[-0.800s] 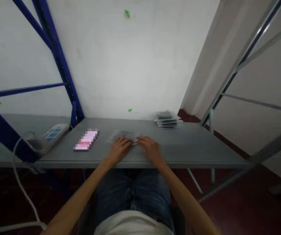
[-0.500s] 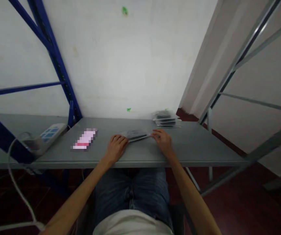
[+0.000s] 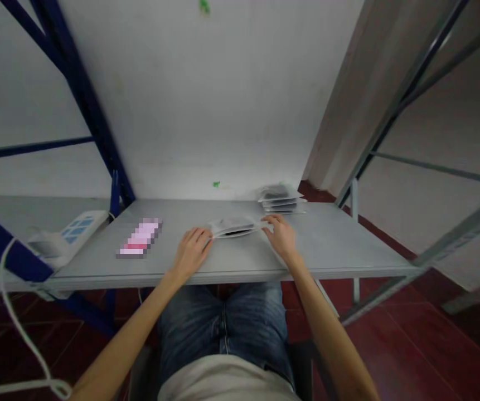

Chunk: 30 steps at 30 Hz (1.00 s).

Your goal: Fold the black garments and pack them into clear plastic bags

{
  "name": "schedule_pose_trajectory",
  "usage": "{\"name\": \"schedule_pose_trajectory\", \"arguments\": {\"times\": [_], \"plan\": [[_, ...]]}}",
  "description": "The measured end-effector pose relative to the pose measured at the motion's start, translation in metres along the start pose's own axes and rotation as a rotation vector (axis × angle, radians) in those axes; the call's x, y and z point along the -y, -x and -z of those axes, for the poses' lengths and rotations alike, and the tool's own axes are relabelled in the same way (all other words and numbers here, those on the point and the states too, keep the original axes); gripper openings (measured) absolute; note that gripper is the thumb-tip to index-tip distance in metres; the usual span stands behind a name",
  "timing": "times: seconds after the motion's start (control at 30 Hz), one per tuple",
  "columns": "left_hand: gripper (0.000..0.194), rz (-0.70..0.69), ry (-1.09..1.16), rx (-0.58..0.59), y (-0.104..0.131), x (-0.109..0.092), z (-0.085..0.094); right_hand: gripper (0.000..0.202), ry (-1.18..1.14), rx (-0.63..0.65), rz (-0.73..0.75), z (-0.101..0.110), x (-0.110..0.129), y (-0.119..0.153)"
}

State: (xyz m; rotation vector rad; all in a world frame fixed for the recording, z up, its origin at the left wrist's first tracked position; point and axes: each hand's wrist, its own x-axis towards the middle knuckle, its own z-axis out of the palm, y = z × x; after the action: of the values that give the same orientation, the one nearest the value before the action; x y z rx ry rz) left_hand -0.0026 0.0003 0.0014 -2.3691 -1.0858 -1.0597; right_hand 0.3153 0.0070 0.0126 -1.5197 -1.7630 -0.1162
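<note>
A translucent plastic bag [image 3: 233, 224] with a dark flat item inside lies on the grey tabletop in front of me. Its front mouth bulges slightly apart, and the dark item shows in the gap. My left hand [image 3: 192, 249] grips the bag's left corner, fingers together with the thumb hidden beneath. At the opposite corner, my right hand [image 3: 280, 235] pinches the edge between thumb and fingers. Just behind the right hand is a stack of similar bags [image 3: 280, 200] with dark contents.
A phone-shaped pixelated item [image 3: 140, 238] lies left of my left hand. Farther left is a white power strip [image 3: 78, 231] with a white cable [image 3: 22, 328]. Blue posts [image 3: 93, 117] stand left, grey metal struts [image 3: 384, 139] right. A white wall [image 3: 223, 111] backs the table [image 3: 340, 245].
The bag's front side has lifted and bulged into a wider gap. Both hands keep hold of its corners. The whole view has shifted a little as my head moved.
</note>
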Motion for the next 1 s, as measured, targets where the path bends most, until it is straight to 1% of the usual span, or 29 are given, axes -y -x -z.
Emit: {"name": "schedule_pose_trajectory", "arguments": {"times": [0.07,0.13,0.23,0.3,0.37,0.43,0.53,0.6,0.7,0.77,0.83,0.9,0.97,1.0], "plan": [[0.013,-0.001,0.051,-0.017,0.0,-0.001,0.0,0.022,0.035,-0.011,0.009,-0.001,0.014,0.001],[0.013,-0.014,0.089,-0.012,0.001,-0.001,-0.001,0.02,0.059,-0.013,0.041,-0.004,0.031,0.004],[0.014,-0.007,0.1,-0.003,0.003,0.0,-0.004,0.021,0.066,0.027,0.112,-0.011,0.053,0.008],[0.015,-0.016,0.091,-0.008,0.004,0.0,-0.005,0.022,0.04,0.052,0.139,-0.015,0.063,0.01],[0.015,-0.052,0.092,-0.026,0.003,-0.002,-0.003,0.026,0.01,0.078,0.136,-0.019,0.069,0.013],[0.013,-0.123,0.103,-0.034,0.002,-0.003,-0.001,0.031,0.001,0.12,0.111,-0.021,0.072,0.015],[0.012,-0.241,0.124,-0.035,0.002,-0.006,0.001,0.039,0.024,0.219,0.063,-0.025,0.078,0.019],[0.012,-0.3,0.138,-0.028,0.003,-0.007,-0.001,0.043,0.036,0.288,0.068,-0.027,0.082,0.021],[0.011,-0.31,0.158,-0.008,0.005,-0.01,-0.004,0.046,0.018,0.362,0.122,-0.033,0.086,0.024],[0.012,-0.278,0.179,0.023,0.004,-0.011,-0.005,0.041,-0.002,0.376,0.152,-0.037,0.087,0.026],[0.025,-0.22,0.203,0.063,0.002,-0.01,-0.003,0.028,-0.01,0.373,0.163,-0.041,0.088,0.027],[0.047,-0.168,0.226,0.12,0.001,-0.009,-0.002,0.019,-0.004,0.35,0.161,-0.044,0.088,0.027],[0.065,-0.122,0.253,0.192,0.001,-0.006,-0.002,0.017,0.001,0.323,0.169,-0.045,0.088,0.027],[0.069,-0.108,0.267,0.23,0.002,-0.004,-0.003,0.018,0.0,0.314,0.178,-0.045,0.088,0.026]]}}
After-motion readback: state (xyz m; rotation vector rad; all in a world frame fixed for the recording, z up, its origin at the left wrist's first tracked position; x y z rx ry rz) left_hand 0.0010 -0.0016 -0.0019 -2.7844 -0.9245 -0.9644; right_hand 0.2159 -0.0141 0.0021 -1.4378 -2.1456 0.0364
